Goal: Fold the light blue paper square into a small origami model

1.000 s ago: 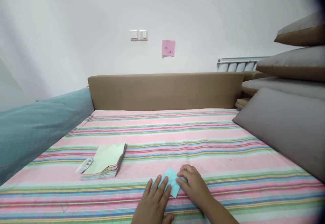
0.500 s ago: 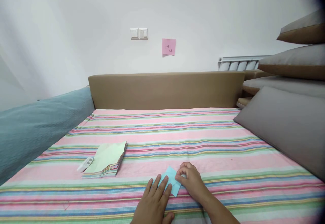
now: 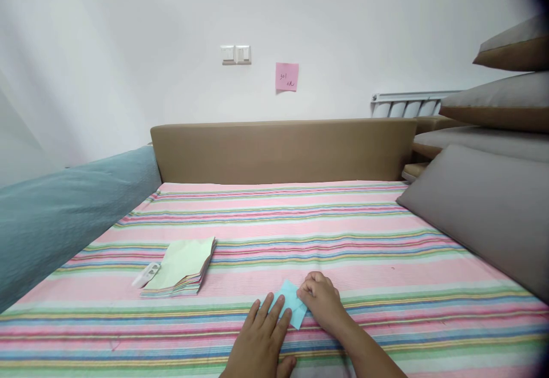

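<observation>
Striped cloth (image 3: 274, 230): L hand (image 3: 259, 339) splayed on, R hand (image 3: 325, 303) pinching, blue ppr (image 3: 290, 293).

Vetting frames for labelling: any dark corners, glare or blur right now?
Head view: upper right corner black; wall softly lit, without harsh glare; pink sticky note reads 301 up top; light-blue paper and right hand show no obvious motion blur.

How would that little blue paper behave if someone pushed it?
The blue paper is probably very light, since it looks thin and smaller than the left hand. It may hold its shape fairly well, as it appears folded. Lying flat, it would likely slide or buckle rather than roll.
</observation>
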Motion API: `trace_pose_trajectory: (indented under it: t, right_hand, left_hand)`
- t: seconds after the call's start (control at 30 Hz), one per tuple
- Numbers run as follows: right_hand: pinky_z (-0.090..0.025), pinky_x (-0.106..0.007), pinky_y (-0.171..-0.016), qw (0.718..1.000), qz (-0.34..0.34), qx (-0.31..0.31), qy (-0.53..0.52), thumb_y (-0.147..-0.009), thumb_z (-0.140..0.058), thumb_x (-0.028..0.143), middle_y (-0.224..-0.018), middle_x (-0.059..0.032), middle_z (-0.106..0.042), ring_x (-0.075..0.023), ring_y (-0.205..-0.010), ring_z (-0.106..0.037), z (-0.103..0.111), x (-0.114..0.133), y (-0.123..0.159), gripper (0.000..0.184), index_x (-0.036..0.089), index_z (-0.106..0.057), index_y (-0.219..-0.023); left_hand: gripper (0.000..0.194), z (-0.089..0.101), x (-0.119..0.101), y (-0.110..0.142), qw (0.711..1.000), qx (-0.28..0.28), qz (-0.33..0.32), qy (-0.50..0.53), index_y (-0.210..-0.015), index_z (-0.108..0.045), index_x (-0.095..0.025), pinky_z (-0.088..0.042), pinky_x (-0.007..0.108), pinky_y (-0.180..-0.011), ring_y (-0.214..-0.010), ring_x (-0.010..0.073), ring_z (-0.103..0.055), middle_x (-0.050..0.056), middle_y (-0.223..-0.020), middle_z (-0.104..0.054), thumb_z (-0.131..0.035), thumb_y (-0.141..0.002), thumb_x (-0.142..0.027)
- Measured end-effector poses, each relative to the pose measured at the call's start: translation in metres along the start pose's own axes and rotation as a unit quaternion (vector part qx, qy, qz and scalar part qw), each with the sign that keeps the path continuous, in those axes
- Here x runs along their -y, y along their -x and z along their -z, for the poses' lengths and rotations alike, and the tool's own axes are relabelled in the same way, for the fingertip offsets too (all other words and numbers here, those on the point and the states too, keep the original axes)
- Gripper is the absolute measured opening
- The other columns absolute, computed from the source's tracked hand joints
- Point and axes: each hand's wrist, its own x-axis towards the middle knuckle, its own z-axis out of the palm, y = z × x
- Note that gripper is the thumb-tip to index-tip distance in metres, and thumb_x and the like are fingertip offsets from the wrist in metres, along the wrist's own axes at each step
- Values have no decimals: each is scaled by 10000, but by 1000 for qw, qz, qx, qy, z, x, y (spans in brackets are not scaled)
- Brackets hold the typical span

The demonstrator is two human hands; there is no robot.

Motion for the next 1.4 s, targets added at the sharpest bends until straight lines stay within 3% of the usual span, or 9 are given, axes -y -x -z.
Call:
trace_pose_trajectory:
  t: [0.27,0.67,0.77,0.97,1.07,1.23,1.4]
  right_hand:
    - [-353,-320,-815,1000,-13,-23,-3,-760,-536,413,-987,-7,-580,-200,-958,-510,-5,4,2,215,266,-668,-676]
    - [-356,-364,-825,996,-32,-69,42,-741,-570,363,-995,-13,-586,-208,-953,-516,-15,10,1,145,254,-641,-677]
    - [-341,-401,-887,996,9,-78,41,-753,-551,309,-1123,-27,-561,-234,-1061,-478,-15,8,5,125,282,-666,-793]
    - [-243,-474,-999,983,152,-42,90,-756,-486,191,-1372,37,-415,-268,-1239,-338,-12,4,14,302,349,-702,-895]
    - [-222,-500,-1007,980,163,-28,111,-756,-476,190,-1415,30,-366,-278,-1266,-309,-11,2,16,333,358,-693,-945]
    - [-233,-495,-1008,980,153,-42,122,-773,-464,207,-1384,0,-412,-272,-1257,-332,-13,1,17,321,347,-689,-954]
    - [-222,-505,-1023,974,187,-25,126,-743,-459,144,-1416,1,-362,-273,-1287,-297,-15,-1,17,402,349,-660,-1024]
  left_hand:
    - [713,0,-1,0,1000,18,11,18,-1413,-232,-260,-259,525,-1051,-1331,331,-224,57,-1467,-251,-540,-810,-482]
    - [708,2,-2,-2,999,16,18,38,-1407,-252,-262,-235,503,-1067,-1335,320,-220,50,-1466,-264,-553,-797,-459]
    - [702,6,-2,-2,998,26,21,48,-1406,-260,-258,-236,510,-1066,-1332,324,-225,55,-1461,-274,-553,-799,-454]
    - [740,5,-3,-2,998,16,21,50,-1413,-235,-265,-241,511,-1063,-1331,326,-229,50,-1464,-265,-578,-779,-432]
    - [735,4,-3,-2,999,20,21,45,-1414,-236,-259,-247,513,-1060,-1329,327,-234,52,-1461,-270,-571,-784,-436]
    - [735,6,-3,-3,999,22,19,41,-1412,-244,-248,-254,518,-1053,-1324,332,-246,60,-1455,-286,-572,-783,-440]
    - [730,6,-4,-3,999,21,20,40,-1408,-253,-258,-262,513,-1051,-1325,331,-245,54,-1461,-276,-578,-777,-429]
